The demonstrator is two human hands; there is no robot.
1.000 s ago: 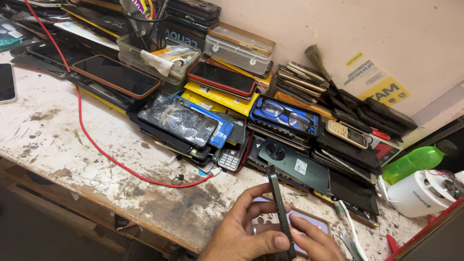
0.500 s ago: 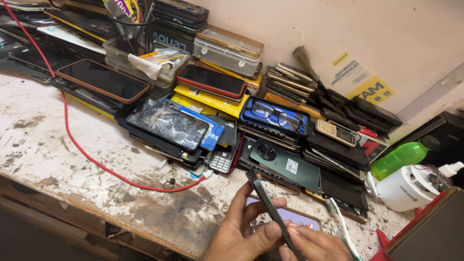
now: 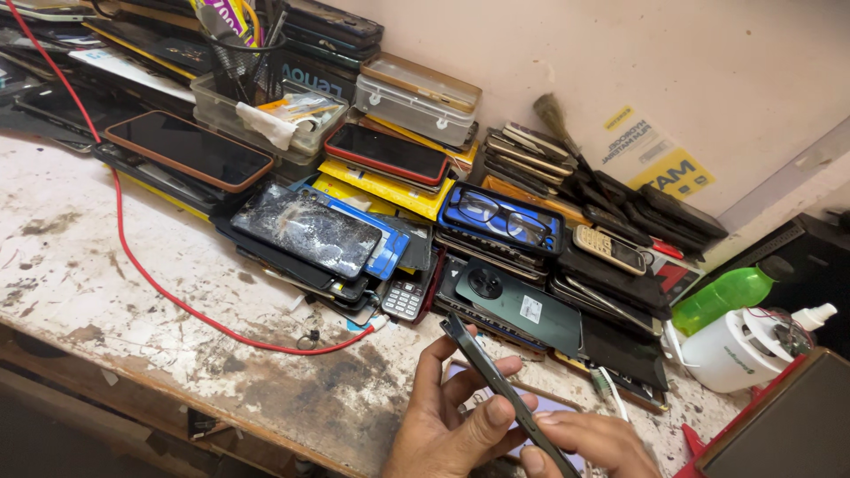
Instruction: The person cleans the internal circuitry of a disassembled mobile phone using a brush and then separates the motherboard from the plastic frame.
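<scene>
Workbench (image 3: 80, 292): mesh cup (image 3: 251, 75) w/ pens; both hands grip phone (image 3: 505, 389) edge-on.

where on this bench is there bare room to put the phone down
The bare stretch of the worktop lies front left, between the bench edge and the phone pile, crossed only by the red cable. A smaller patch sits beside the left hand. Crowded: the back, with stacked phones along the wall, and the right, by the white container.
</scene>
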